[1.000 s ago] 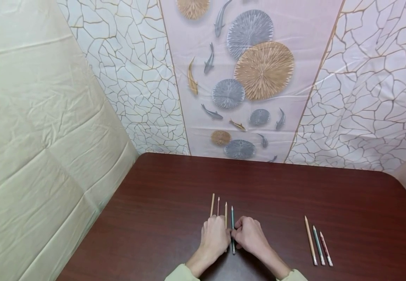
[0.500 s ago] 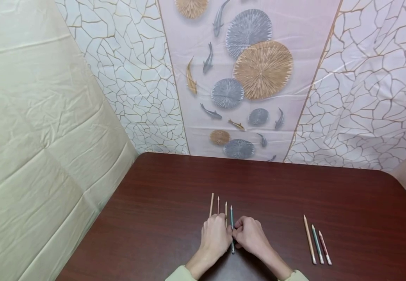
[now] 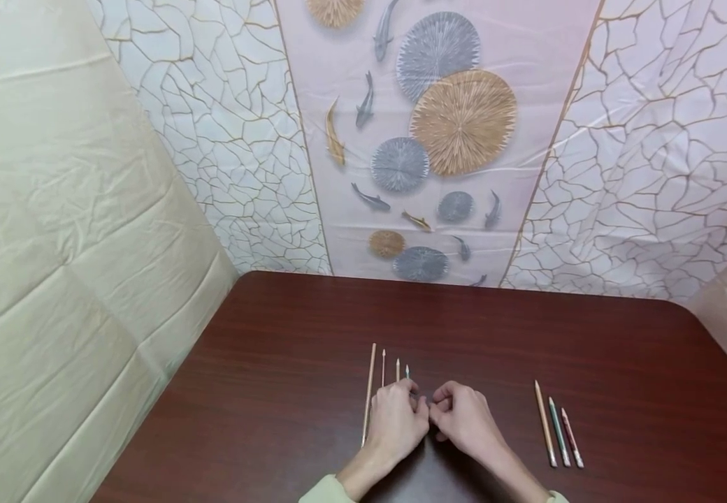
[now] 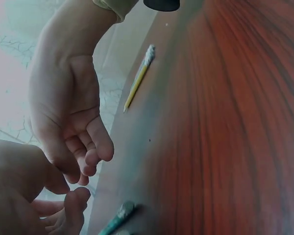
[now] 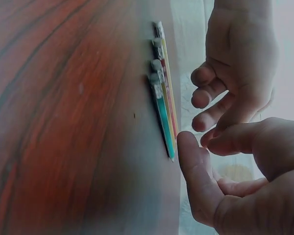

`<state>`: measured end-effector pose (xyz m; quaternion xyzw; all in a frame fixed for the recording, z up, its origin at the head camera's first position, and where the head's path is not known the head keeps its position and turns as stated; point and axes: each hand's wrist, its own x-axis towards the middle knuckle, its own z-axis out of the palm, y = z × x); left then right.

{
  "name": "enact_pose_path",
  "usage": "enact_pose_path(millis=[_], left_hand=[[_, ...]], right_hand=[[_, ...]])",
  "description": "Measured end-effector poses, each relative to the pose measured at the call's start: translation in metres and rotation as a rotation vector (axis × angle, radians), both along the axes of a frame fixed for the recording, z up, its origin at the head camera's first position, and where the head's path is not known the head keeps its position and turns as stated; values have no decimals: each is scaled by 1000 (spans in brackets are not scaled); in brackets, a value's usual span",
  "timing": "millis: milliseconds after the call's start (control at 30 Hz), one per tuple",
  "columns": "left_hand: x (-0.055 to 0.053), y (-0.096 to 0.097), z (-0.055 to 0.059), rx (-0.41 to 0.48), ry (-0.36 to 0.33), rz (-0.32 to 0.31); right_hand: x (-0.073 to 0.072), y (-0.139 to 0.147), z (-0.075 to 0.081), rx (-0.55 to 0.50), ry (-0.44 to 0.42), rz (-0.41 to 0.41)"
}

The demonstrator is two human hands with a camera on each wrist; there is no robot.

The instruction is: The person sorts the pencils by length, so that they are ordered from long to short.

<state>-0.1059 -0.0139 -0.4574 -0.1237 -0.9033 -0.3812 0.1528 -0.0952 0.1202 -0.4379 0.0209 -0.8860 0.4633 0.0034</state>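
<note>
Pencils (image 3: 369, 391) lie side by side, four in a row around the middle of the table (image 3: 275, 391), long and slim, with their far ends stepping nearer from left to right. Leftmost is a tan, bare-wood-coloured one; to its right come a slender red pencil (image 3: 384, 367), a yellowish pencil (image 3: 398, 370) and a glossy teal pencil (image 3: 407, 372), these three tapering to sharpened tips at the far end. In the right wrist view their near ends show pale ferrules and stubby erasers; any lettering on the barrels is too small to read.

The left hand (image 3: 395, 419) is above the near part of this row, hiding much of it from the head view; its fingers are loosely bent and empty. The right hand (image 3: 465, 419) is just to its right, its fingers likewise relaxed, curved and empty. The fingertips of the two hands come close together; whether they touch I cannot tell.

Well to the right lies a second group: a tan pencil (image 3: 545, 423), a green pencil (image 3: 559, 431) and a shorter dark red pencil (image 3: 572, 438), white-ended on the near side. The table is smooth, red-brown and streaked with wood grain, with rounded far corners.
</note>
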Motion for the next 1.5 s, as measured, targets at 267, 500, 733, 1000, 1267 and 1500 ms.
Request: enact_pose_path(millis=[267, 500, 733, 1000, 1267, 1500], left_hand=[[3, 13, 3, 70, -20, -37], [3, 25, 4, 86, -36, -43], [3, 35, -3, 99, -39, -37], [3, 49, -6, 114, -92, -48], [8, 70, -5, 105, -131, -58], [10, 86, -2, 108, -175, -76]], right_hand=[[3, 16, 3, 20, 6, -45], [6, 31, 5, 21, 12, -85], [12, 45, 4, 15, -5, -129], [19, 63, 3, 11, -10, -160], [24, 78, 3, 81, -14, -172], [29, 92, 5, 121, -14, -190]])
